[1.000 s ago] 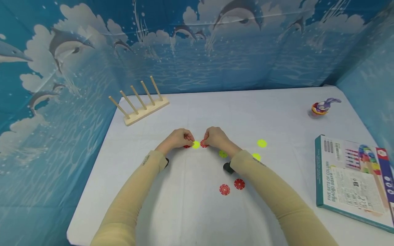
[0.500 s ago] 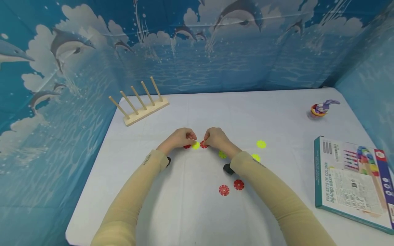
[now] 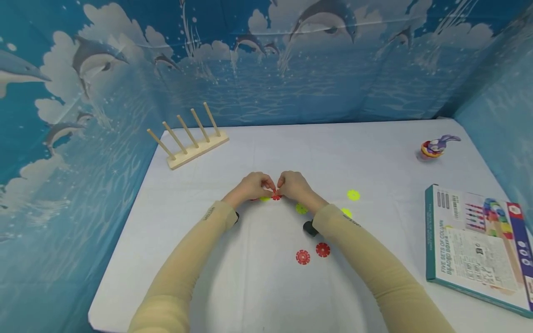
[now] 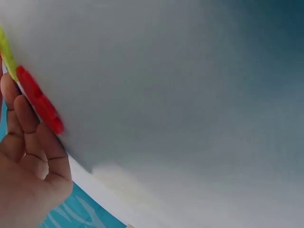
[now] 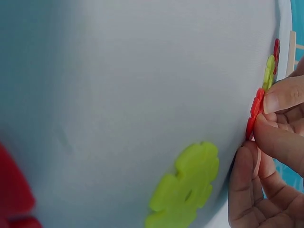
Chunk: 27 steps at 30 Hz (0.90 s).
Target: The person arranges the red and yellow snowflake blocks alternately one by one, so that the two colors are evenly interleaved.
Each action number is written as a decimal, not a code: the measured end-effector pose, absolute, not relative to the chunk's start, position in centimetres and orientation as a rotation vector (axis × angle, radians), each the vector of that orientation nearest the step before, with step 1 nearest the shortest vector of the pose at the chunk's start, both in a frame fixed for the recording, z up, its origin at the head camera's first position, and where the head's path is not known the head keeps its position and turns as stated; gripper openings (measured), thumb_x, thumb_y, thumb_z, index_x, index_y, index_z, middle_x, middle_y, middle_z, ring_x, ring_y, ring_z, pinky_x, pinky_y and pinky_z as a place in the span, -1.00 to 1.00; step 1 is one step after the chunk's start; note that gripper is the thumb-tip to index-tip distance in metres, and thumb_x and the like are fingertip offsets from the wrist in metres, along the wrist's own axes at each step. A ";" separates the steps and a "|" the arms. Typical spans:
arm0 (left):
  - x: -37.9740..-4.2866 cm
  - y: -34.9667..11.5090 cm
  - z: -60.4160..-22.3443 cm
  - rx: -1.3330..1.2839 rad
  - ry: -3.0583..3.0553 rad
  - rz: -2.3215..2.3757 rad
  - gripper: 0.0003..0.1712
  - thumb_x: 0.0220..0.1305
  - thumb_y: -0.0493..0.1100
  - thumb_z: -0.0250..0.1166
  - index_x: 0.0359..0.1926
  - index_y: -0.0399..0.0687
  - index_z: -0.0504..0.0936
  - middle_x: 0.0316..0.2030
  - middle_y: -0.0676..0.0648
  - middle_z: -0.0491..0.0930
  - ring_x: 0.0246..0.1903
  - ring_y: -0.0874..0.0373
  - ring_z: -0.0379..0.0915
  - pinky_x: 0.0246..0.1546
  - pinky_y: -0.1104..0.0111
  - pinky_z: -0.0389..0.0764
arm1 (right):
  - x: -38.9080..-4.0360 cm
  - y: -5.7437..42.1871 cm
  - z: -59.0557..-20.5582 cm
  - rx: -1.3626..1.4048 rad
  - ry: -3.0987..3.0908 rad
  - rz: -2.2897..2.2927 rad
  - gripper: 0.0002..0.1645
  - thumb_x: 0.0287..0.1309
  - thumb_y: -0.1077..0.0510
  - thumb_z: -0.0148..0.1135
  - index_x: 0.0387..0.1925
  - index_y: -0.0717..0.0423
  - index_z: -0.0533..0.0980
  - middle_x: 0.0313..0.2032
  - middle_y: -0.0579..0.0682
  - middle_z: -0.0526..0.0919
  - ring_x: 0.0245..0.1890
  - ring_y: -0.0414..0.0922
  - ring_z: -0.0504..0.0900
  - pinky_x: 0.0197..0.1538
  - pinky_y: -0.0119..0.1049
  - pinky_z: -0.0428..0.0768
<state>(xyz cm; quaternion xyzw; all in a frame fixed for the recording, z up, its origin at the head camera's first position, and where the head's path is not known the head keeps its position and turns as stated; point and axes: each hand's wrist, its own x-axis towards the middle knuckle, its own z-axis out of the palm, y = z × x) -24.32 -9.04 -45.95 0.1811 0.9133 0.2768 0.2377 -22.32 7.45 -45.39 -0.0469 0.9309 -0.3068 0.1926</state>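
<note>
My left hand (image 3: 256,186) and right hand (image 3: 293,186) meet over the middle of the table. Both pinch a red notched snowflake disc (image 5: 255,114) between thumb and fingers, the thumbs side by side on its face in the right wrist view. A yellow-green snowflake disc (image 5: 269,71) comes right after it on the left, overlapping its end. Past that one lies another red disc (image 4: 40,102), with the curled fingers of my left hand beside it in the left wrist view. In the head view my hands partly hide all three.
Loose yellow-green discs (image 3: 353,194) lie right of my hands, one by my right wrist (image 3: 301,208). Two red discs (image 3: 303,257) lie nearer. A wooden peg rack (image 3: 199,149) stands back left. A purple toy (image 3: 436,146) and a flat box (image 3: 479,249) are at right.
My left hand has slid right from the yellow-green disc to the red disc in my right hand. My right hand has stayed almost still.
</note>
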 end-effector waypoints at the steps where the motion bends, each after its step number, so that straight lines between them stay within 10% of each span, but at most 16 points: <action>1: -24.3 -9.0 -46.0 0.491 2.513 0.745 -0.85 0.19 -0.15 0.42 -0.20 -0.02 0.73 -0.14 -0.06 0.61 -0.32 0.18 0.41 -0.39 0.47 0.40 | -22.4 7.5 -45.3 -0.135 2.615 -0.860 -0.80 0.10 0.18 0.40 -0.29 0.19 0.56 -0.25 0.09 0.63 -0.32 -0.09 0.47 -0.31 -0.36 0.41; 27: -24.8 -7.8 -45.6 0.363 2.523 0.735 -0.82 0.16 -0.12 0.46 -0.20 0.01 0.72 -0.16 -0.01 0.58 -0.20 0.15 0.40 -0.30 0.42 0.40 | -21.7 13.8 -43.2 -0.262 2.422 -0.904 -0.69 0.17 0.10 0.35 -0.08 0.15 0.57 -0.16 0.08 0.65 -0.16 -0.05 0.56 -0.04 -0.19 0.54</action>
